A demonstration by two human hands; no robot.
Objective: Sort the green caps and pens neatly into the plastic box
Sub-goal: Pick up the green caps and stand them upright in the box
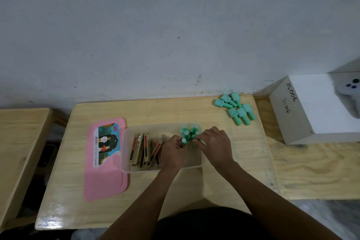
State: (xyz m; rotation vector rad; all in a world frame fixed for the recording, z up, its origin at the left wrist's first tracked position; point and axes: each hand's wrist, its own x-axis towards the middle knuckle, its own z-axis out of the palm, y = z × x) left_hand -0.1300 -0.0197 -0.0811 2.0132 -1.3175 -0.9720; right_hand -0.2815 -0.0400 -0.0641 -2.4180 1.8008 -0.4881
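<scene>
Directions: clock hours are read on the table (155,111), with 12 o'clock at the wall and 6 o'clock at the person.
Plastic box: a clear plastic box (123,154) is set at the middle of the table, its long side running from 9 to 3 o'clock.
Pen cartons: slim tan pen cartons (145,148) are stood on edge in the 9 o'clock half of the box, packed side by side and leaning slightly.
Standing caps: a small cluster of green caps (190,132) is stood upright at the 1 o'clock corner of the box, white-labelled ends up, touching one another.
Left hand: the left hand (173,150) is held inside the box with its fingers curled round the nearest cap (184,140), at the 7 o'clock edge of the cluster.
Right hand: the right hand (214,142) is reached in from 4 o'clock, its bent fingertips at the cluster; whether a cap is pinched cannot be told.
Loose caps: a heap of loose caps (236,108) is left lying on the table at 2 o'clock, well apart from the box.
Pink lid: a pink lid (105,177) with a printed label is laid flat at 9 o'clock, tucked just under the box's edge.
White box: a white box (311,107) marked JS006 is placed at 3 o'clock, beyond the table's edge, with a pale controller (348,91) on top.
</scene>
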